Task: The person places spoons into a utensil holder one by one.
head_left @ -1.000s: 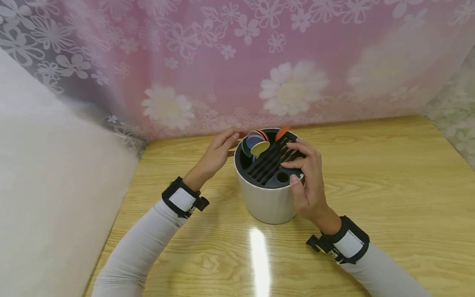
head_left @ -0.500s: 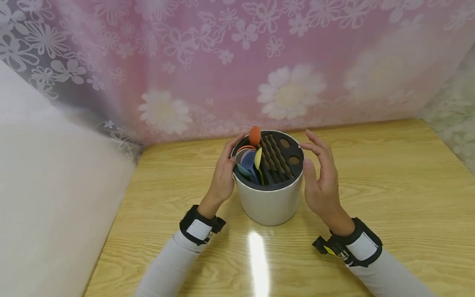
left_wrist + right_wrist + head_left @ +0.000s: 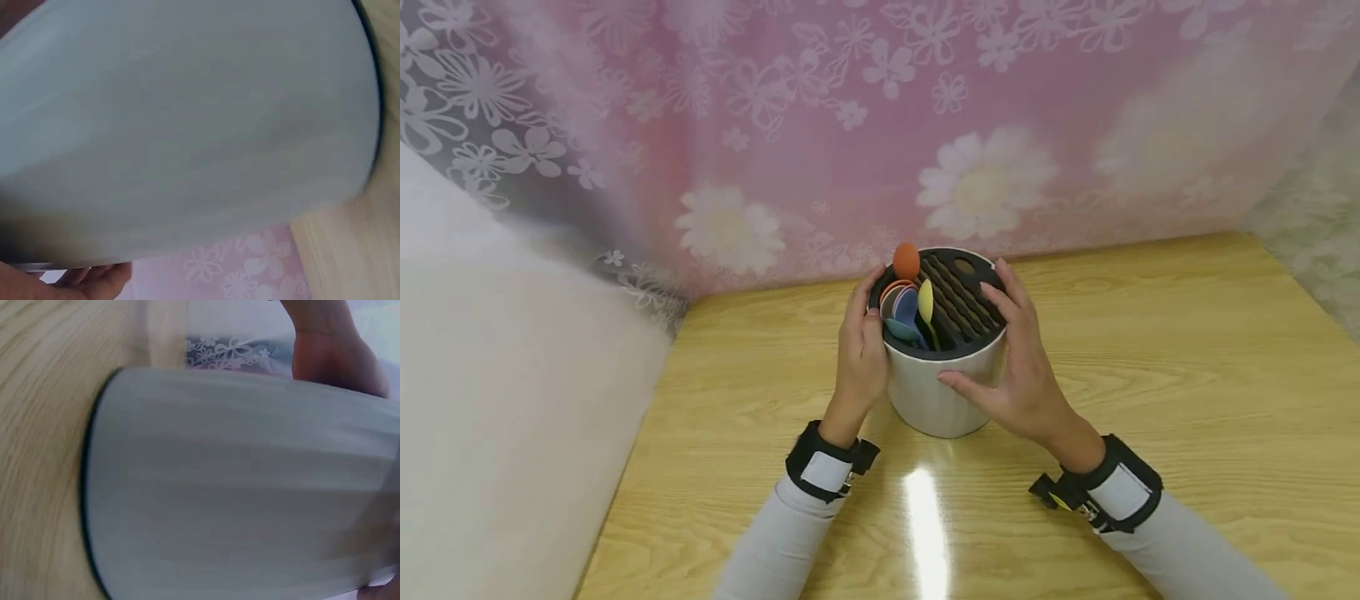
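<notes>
A white round utensil holder point(image 3: 942, 398) stands upright in the head view, with a black slotted insert point(image 3: 973, 336) in its top. In the left compartment are several spoons or similar utensils: an orange one point(image 3: 907, 262), a yellow spoon point(image 3: 927, 300), a blue one point(image 3: 906, 305) and a teal one point(image 3: 901, 331). My left hand point(image 3: 861, 354) grips the holder's left side at the rim. My right hand point(image 3: 1026, 379) holds its right side, fingertips over the rim and thumb across the front wall. The holder's white wall point(image 3: 206, 125) fills most of both wrist views.
The holder is on a wood-grain table point(image 3: 1150, 358). Behind it hangs a pink flowered curtain point(image 3: 835, 158). A white surface point(image 3: 512, 375) borders the table at the left.
The holder has turned counterclockwise, bringing the orange utensil from upper right to upper left. My left hand came round to the left side; my right hand lifted from the top, then took the right side.
</notes>
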`<state>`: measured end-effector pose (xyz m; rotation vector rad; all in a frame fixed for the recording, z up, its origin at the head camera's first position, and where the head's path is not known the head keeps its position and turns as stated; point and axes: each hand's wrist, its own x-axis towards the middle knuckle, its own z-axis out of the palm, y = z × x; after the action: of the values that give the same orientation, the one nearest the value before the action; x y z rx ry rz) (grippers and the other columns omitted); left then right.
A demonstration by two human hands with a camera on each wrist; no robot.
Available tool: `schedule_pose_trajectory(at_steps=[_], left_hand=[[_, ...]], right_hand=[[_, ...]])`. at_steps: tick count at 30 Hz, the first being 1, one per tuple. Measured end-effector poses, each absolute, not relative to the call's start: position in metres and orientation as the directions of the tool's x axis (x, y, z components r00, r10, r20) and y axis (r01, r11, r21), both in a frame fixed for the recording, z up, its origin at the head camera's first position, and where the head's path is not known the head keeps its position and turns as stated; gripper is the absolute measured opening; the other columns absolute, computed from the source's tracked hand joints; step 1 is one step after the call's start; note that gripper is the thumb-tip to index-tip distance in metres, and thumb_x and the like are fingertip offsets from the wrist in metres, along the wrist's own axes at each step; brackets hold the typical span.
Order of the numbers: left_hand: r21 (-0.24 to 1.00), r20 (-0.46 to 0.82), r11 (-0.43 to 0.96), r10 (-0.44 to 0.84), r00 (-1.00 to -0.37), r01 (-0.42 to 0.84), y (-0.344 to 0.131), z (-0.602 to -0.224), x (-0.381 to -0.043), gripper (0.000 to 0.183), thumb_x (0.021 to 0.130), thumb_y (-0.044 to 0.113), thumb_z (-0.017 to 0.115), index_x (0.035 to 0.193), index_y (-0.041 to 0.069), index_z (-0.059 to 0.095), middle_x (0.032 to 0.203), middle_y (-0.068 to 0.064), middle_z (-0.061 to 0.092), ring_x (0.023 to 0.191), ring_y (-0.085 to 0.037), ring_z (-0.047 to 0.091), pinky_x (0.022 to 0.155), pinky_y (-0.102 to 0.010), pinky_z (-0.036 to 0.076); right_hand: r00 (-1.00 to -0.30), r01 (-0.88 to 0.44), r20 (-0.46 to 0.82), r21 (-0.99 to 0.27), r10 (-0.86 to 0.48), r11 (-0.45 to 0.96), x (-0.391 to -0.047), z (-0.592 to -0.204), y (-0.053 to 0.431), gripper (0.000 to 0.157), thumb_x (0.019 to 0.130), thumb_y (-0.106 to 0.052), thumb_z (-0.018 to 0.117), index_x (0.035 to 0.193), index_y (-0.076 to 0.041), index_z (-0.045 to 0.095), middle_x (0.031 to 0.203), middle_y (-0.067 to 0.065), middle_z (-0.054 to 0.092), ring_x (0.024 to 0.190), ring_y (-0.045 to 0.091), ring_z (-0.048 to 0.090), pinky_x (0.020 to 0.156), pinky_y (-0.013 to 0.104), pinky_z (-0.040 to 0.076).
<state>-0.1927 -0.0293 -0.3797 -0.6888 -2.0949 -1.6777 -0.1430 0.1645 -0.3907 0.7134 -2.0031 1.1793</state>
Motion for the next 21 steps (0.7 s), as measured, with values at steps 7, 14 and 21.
schedule_pose_trajectory(at_steps=[7, 14, 21], left_hand=[[0.873, 0.454, 0.149, 0.096, -0.886, 0.464, -0.029, -0.383, -0.21, 0.051, 0.109, 0.023, 0.028, 0.158, 0.01, 0.029, 0.163, -0.008, 0.032, 0.148, -0.018, 0.032, 0.121, -0.04, 0.026], [0.91, 0.276, 0.253, 0.22, -0.936, 0.327, -0.052, -0.401, -0.224, 0.057, 0.11, 0.034, 0.032, 0.162, 0.015, 0.019, 0.165, -0.009, 0.025, 0.15, -0.028, 0.028, 0.12, -0.049, 0.026], [0.921, 0.147, 0.293, 0.348, -0.926, 0.257, -0.077, -0.41, -0.248, 0.081, 0.094, 0.029, 0.071, 0.16, 0.025, 0.024, 0.161, -0.003, 0.032, 0.144, -0.03, 0.038, 0.114, -0.057, 0.033]], right_hand=[[-0.777, -0.6, 0.627, -0.711, -0.055, 0.367, -0.159, -0.399, 0.163, 0.104, 0.087, -0.026, 0.08, 0.161, -0.01, 0.009, 0.169, 0.006, 0.005, 0.154, 0.029, 0.011, 0.115, 0.064, 0.023], [-0.912, -0.397, 0.41, -0.86, -0.028, 0.321, -0.188, -0.411, 0.16, 0.108, 0.088, -0.008, 0.077, 0.162, -0.019, 0.0, 0.168, 0.005, 0.008, 0.154, 0.027, 0.011, 0.116, 0.064, 0.022], [-0.953, -0.296, 0.253, -0.894, -0.164, 0.338, -0.21, -0.41, 0.185, 0.099, 0.094, -0.012, 0.071, 0.162, -0.026, 0.001, 0.168, 0.005, 0.009, 0.153, 0.036, 0.013, 0.111, 0.071, 0.024]])
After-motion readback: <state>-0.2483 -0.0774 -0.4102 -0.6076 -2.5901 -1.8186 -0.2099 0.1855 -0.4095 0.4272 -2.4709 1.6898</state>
